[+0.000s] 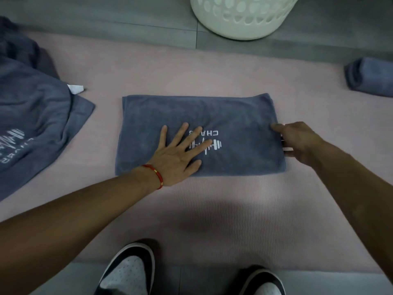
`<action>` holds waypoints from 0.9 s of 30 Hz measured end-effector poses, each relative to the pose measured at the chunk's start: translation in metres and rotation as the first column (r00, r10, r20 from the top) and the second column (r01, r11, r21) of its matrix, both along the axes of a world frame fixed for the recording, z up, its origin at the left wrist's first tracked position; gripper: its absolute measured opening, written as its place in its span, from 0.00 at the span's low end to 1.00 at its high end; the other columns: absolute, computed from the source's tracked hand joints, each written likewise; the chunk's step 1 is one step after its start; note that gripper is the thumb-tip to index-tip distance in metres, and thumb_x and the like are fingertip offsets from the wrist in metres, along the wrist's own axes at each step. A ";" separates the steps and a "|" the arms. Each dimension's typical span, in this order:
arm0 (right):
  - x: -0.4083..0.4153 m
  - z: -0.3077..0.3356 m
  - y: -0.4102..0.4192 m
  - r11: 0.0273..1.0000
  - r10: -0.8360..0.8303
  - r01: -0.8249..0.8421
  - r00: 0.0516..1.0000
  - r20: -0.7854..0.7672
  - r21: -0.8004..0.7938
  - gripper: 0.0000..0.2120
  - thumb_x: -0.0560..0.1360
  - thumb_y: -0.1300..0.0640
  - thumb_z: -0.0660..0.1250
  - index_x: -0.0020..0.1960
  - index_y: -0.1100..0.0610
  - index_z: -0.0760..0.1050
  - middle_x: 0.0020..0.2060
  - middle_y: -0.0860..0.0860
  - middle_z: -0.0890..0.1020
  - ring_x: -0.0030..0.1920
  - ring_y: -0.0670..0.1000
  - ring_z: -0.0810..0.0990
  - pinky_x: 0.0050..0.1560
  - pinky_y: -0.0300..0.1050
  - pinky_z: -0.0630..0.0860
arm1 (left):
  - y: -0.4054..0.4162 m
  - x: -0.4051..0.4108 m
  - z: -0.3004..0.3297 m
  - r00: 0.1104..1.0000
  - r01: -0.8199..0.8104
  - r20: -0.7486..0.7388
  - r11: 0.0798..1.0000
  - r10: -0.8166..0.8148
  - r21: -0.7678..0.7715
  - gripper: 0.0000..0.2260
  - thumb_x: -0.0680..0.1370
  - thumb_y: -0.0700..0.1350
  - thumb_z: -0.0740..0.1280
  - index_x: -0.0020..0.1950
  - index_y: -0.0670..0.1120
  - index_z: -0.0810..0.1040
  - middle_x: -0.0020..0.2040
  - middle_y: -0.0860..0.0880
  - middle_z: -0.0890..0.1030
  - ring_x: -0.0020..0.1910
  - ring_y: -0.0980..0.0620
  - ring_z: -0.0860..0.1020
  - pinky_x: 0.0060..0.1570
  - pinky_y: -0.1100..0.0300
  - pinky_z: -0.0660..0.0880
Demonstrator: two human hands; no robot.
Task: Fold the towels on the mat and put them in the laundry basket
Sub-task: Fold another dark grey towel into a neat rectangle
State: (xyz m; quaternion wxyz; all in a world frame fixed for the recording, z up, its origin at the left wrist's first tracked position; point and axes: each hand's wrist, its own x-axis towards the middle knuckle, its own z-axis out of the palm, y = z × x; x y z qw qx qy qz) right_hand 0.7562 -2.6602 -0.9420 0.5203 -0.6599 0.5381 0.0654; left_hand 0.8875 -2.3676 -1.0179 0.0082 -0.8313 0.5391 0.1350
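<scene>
A grey-blue towel [234, 116], folded into a rectangle with a white logo on top, lies in the middle of the pink mat [212, 209]. My left hand [180, 154] presses flat on its near left part, fingers spread over the logo. My right hand [295, 141] grips the towel's right edge, fingers curled round it beside a white tag. The white laundry basket [242, 18] stands on the grey floor beyond the mat.
A heap of unfolded grey-blue towels [32, 116] lies at the mat's left side. A folded towel [370, 77] sits at the far right edge. My two shoes [127, 271] stand at the mat's near edge.
</scene>
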 end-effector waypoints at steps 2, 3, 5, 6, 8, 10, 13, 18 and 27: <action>0.001 0.012 -0.001 0.993 0.111 -0.111 0.994 -0.008 -0.035 0.12 0.82 0.51 0.65 0.57 0.58 0.79 0.55 0.55 0.84 0.54 0.56 0.82 0.47 0.51 0.79 | 0.004 0.000 0.009 0.997 -0.033 -0.068 0.996 0.027 -0.079 0.28 0.81 0.61 0.46 0.81 0.62 0.43 0.83 0.54 0.43 0.81 0.47 0.38 0.75 0.31 0.43; 0.004 0.019 0.000 0.980 0.176 -0.177 0.984 -0.019 -0.093 0.10 0.82 0.51 0.65 0.57 0.57 0.78 0.54 0.56 0.83 0.53 0.57 0.83 0.47 0.52 0.80 | 0.008 -0.002 0.013 0.993 -0.061 -0.110 0.988 0.045 -0.144 0.28 0.82 0.59 0.50 0.81 0.62 0.46 0.83 0.54 0.45 0.81 0.48 0.40 0.76 0.34 0.44; 0.017 0.036 0.008 0.901 0.324 -0.337 0.941 -0.094 -0.274 0.09 0.81 0.51 0.68 0.56 0.55 0.77 0.47 0.56 0.83 0.46 0.57 0.83 0.44 0.54 0.83 | 0.015 -0.007 0.026 0.950 -0.188 -0.298 0.931 0.092 -0.313 0.29 0.81 0.53 0.60 0.81 0.60 0.54 0.82 0.52 0.53 0.81 0.50 0.47 0.79 0.45 0.47; 0.026 0.046 0.018 0.834 0.394 -0.416 0.909 -0.137 -0.363 0.08 0.80 0.50 0.69 0.54 0.54 0.76 0.43 0.55 0.82 0.42 0.56 0.83 0.42 0.52 0.83 | 0.018 -0.009 0.034 0.900 -0.291 -0.419 0.879 0.119 -0.377 0.28 0.81 0.49 0.63 0.80 0.59 0.59 0.81 0.52 0.59 0.80 0.51 0.53 0.79 0.51 0.52; 0.049 0.065 0.046 0.684 0.519 -0.533 0.836 -0.180 -0.498 0.07 0.78 0.49 0.70 0.51 0.50 0.75 0.37 0.50 0.80 0.37 0.51 0.80 0.38 0.44 0.79 | 0.020 -0.010 0.050 0.773 -0.495 -0.613 0.761 0.164 -0.419 0.24 0.80 0.43 0.67 0.75 0.56 0.70 0.73 0.55 0.73 0.72 0.58 0.68 0.74 0.61 0.64; 0.074 0.074 0.085 0.528 0.622 -0.598 0.756 -0.204 -0.604 0.07 0.76 0.49 0.71 0.49 0.49 0.74 0.36 0.47 0.78 0.38 0.50 0.77 0.38 0.40 0.73 | 0.017 -0.007 0.071 0.542 -0.726 -0.815 0.603 0.205 -0.331 0.19 0.80 0.42 0.68 0.69 0.55 0.77 0.61 0.56 0.81 0.59 0.61 0.78 0.64 0.61 0.75; 0.106 0.067 0.147 0.438 0.719 -0.567 0.687 -0.107 -0.697 0.08 0.77 0.52 0.71 0.53 0.53 0.77 0.43 0.51 0.79 0.45 0.52 0.76 0.45 0.41 0.70 | 0.017 0.009 0.097 -0.099 -0.937 -0.989 0.325 0.109 0.129 0.10 0.82 0.47 0.65 0.62 0.49 0.81 0.52 0.48 0.84 0.46 0.52 0.83 0.47 0.54 0.82; 0.128 0.030 0.216 0.622 0.749 -0.619 0.649 0.134 -0.481 0.08 0.81 0.53 0.66 0.55 0.58 0.76 0.43 0.49 0.81 0.42 0.50 0.81 0.39 0.43 0.77 | 0.042 0.042 0.098 -0.192 -0.964 -0.974 0.164 0.121 0.210 0.13 0.82 0.50 0.64 0.52 0.42 0.82 0.40 0.46 0.84 0.36 0.51 0.82 0.32 0.62 0.78; 0.091 0.012 0.194 0.509 0.805 -0.561 0.578 0.131 -0.652 0.12 0.80 0.60 0.64 0.63 0.55 0.77 0.57 0.48 0.81 0.52 0.46 0.79 0.57 0.42 0.77 | 0.062 0.054 0.065 0.168 -0.984 -0.870 0.138 0.464 -0.116 0.11 0.77 0.38 0.71 0.52 0.55 0.78 0.49 0.52 0.82 0.49 0.52 0.81 0.51 0.62 0.78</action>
